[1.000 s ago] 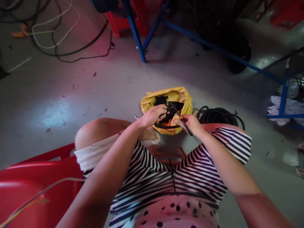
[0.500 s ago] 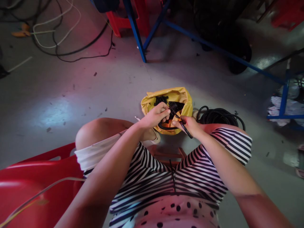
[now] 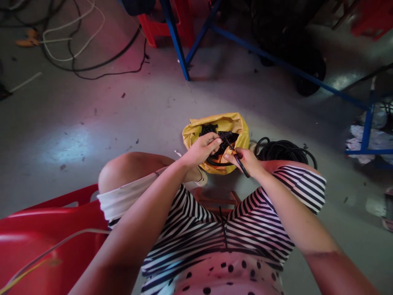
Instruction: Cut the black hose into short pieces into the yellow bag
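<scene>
A yellow bag (image 3: 192, 135) sits on the floor between my legs, its mouth wide, with small black pieces (image 3: 208, 130) inside. Over its near side, my right hand (image 3: 247, 159) grips scissors (image 3: 242, 165) with dark blades and black-and-orange handles. The blades point up and left toward the fingertips of my left hand (image 3: 204, 148), which is closed in a pinch over the bag. A black tube or cable (image 3: 218, 164) curves below that hand; the small dark bit between its fingers looks like the tube's end, but is partly hidden.
A coil of black tubing (image 3: 284, 151) lies by my right knee. Red plastic stool (image 3: 61, 241) at lower left; blue metal frame legs (image 3: 173, 37) ahead. Loose cables (image 3: 101, 65) run over the floor at upper left, and plastic bags (image 3: 374, 137) lie far right.
Both hands have shifted very slightly to the right. The scissors have moved a little with my right hand; the bag and coil look the same.
</scene>
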Action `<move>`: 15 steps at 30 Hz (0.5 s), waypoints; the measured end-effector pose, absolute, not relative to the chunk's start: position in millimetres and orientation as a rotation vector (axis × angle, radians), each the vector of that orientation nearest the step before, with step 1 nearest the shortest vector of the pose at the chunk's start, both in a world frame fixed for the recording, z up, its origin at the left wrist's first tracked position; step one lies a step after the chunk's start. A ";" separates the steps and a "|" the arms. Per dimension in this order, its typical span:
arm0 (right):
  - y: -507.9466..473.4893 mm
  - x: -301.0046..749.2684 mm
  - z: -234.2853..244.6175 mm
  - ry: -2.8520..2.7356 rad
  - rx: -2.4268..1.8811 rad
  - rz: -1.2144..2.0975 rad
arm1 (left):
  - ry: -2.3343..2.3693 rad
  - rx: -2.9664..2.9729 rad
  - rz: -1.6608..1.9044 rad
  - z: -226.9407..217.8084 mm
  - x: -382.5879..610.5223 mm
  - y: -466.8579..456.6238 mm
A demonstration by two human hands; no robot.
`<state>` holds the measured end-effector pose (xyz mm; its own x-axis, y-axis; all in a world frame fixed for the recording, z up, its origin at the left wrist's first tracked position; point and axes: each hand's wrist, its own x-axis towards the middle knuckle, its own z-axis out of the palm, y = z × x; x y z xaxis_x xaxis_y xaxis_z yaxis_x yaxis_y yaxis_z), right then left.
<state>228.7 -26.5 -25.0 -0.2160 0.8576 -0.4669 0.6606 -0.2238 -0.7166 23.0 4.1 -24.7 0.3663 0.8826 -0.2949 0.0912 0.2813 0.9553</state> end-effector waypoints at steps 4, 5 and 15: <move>-26.3 228.1 -23.9 -1.860 -1.859 1.390 | 1.091 1.168 0.709 -25.0 23.7 4.8; -26.3 227.8 -23.4 -1.876 -1.863 1.390 | 1.093 1.174 0.708 -24.6 23.7 4.9; -26.8 226.1 -20.5 -1.901 -1.856 1.426 | 1.161 1.344 0.610 -24.7 22.6 4.1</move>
<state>226.1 -26.8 -20.5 -0.2372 0.8326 -0.5005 0.7133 -0.2005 -0.6716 22.6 4.1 -24.7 0.3648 0.8859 -0.2865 0.2669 0.1953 0.9437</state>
